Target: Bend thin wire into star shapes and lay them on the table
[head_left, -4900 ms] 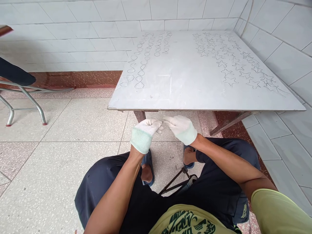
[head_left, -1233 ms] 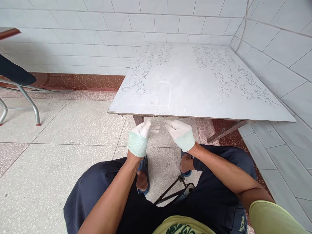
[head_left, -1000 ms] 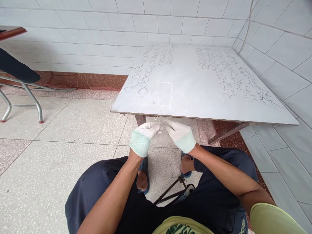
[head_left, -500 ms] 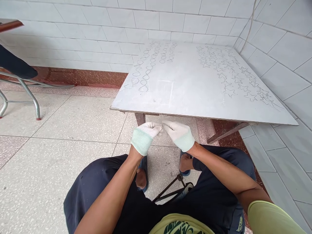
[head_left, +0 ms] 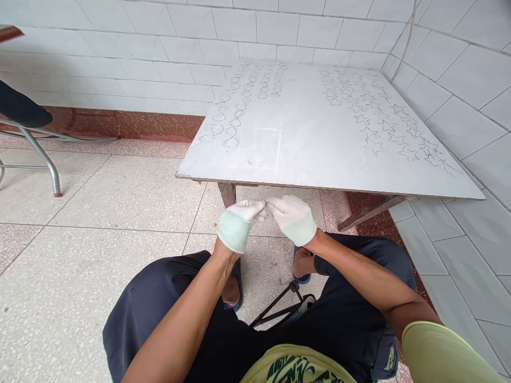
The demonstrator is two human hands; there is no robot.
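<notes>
Fingertip to fingertip, my two white-gloved hands meet just below the table's front edge. My left hand point(head_left: 242, 219) is closed in a pinch on a thin wire point(head_left: 261, 189), whose fine ends stick up above the fingers. From the other side my right hand point(head_left: 293, 217) pinches the same wire, its fingertips almost touching those of the left. The wire's full shape is hidden by the gloves. Beyond them, wire stars point(head_left: 374, 144) lie on the right of the white table point(head_left: 319, 159), and twisted wire loops point(head_left: 231, 137) lie in rows on its left.
A tiled wall point(head_left: 275, 29) closes off the back and another the right side. Under the table stands a wooden leg point(head_left: 227, 194). A metal-legged stool point(head_left: 51, 165) with part of a person's leg is at far left. A dark folding frame point(head_left: 279, 306) sits between my feet.
My right hand has turned slightly, its fingers more curled against the left fingertips. The wire ends above the hands have shifted a little left. The whole view has moved slightly.
</notes>
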